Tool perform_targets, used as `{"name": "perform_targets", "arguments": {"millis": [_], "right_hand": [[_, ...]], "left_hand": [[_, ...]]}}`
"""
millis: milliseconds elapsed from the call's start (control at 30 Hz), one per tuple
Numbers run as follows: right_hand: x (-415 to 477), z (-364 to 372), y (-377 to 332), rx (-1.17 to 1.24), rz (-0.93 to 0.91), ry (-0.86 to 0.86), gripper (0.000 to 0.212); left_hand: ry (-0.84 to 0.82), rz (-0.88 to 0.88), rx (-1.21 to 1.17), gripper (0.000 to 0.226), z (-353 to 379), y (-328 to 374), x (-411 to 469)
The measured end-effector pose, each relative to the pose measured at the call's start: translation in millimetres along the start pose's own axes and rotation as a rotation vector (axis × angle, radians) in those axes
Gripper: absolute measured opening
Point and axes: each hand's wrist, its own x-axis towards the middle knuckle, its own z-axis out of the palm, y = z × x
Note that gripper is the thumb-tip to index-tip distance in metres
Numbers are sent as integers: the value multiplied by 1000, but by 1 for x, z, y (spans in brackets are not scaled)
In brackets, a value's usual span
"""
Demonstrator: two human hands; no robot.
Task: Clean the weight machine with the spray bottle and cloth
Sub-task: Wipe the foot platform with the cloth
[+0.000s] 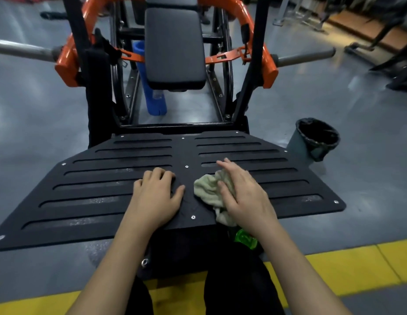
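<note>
Left hand (156, 196): palm down on black slotted footplate (95, 178), just left of centre line, fingertips slightly bent against the surface, gripping nothing.
Right hand (243, 196): fingers spread and nearly straight, pressing down on cloth (207, 189), thumb lying across it, no curl around it.
Cloth: pale green, crumpled, on footplate just right of centre, touching right palm, one end hanging over the near edge.
Both hands near each other, not touching.
Green plastic item (245, 238) below right wrist, off the plate's near edge, mostly hidden; cannot tell what it is.
Behind footplate: grey padded seat (175, 48) in a black and orange frame (66, 67), blue cylinder (152, 98) upright beside the seat.
Bin (311, 142) with black liner on grey floor, just beside footplate's right edge.
Yellow stripe (345, 269) across floor at near side.
</note>
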Motion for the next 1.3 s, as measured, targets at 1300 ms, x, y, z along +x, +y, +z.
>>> {"name": "perform_targets", "arguments": {"millis": [1300], "right_hand": [[-2,4,-25,194,207,-109,41]], "left_hand": [[-14,-26,-67,39,-5,-4,-3]]}}
